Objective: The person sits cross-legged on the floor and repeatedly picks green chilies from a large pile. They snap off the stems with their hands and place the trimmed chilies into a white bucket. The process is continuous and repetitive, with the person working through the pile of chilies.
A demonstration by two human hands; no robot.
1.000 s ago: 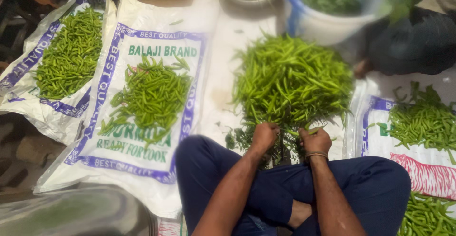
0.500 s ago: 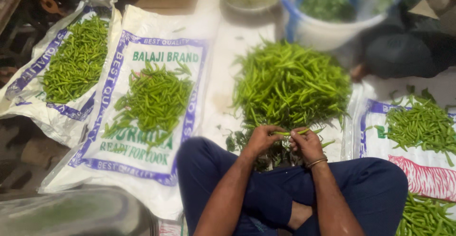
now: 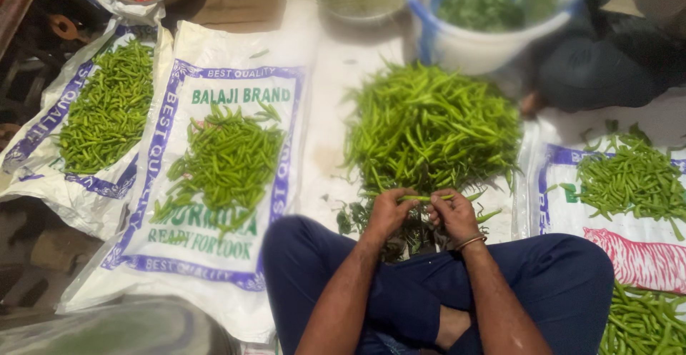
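Fingers (image 3: 400,201) of the left hand (image 3: 388,212) are pinched on one end of a single green chilli (image 3: 426,198), and the fingers of the right hand (image 3: 453,214) are pinched on its other end, so the pod lies with its long axis running left to right between the two hands, level with the knuckles. Both hands sit equally close to it, just above the person's crossed legs in dark blue trousers (image 3: 543,269); which end carries the stalk is hard to tell at this sharpness.

Going from the left: a white printed sack (image 3: 43,183) carries a spread of green chillies, then a second printed sack (image 3: 214,269) bears a smaller heap (image 3: 225,162). Straight ahead of the hands, nearly touching them, lies the big pile of chillies (image 3: 429,126), with a scatter of what look like plucked stalks (image 3: 357,219) at its near edge. Beyond it stands a white bucket (image 3: 479,48) of greens. At the right, another sack (image 3: 557,205) holds more sorted chillies (image 3: 629,176).
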